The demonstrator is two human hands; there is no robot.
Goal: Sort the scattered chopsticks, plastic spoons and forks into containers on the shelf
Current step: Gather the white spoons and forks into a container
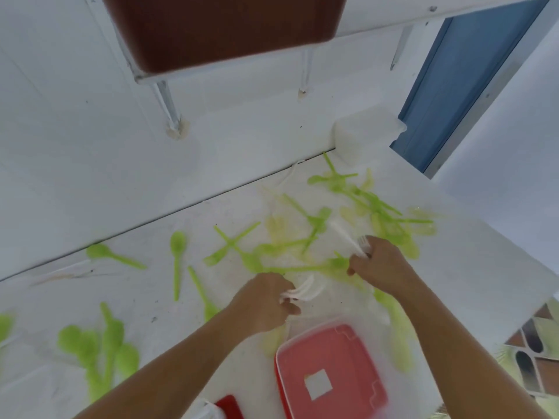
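The white forks (302,293) are being picked out first. The left hand (266,300) has its fingers curled round a small bunch of them, low over the table (469,267). The right hand (378,264) pinches one more white fork (348,240), tines up, at the edge of the thick green heap. Green spoons and forks (178,243) lie scattered across the table, with a few pale yellow pieces (276,225) among them. I cannot make out any chopsticks in the blur.

I'd say this is the gathering step. Next the two lots should go into one hand, and then up to a container.

The red-lidded box (348,358) near the person is shut, so its contents are hidden. A white tub (363,137) stands by the wall, too hazy to read. The brown bin (223,28) on the shelf (145,78) shows only its underside.
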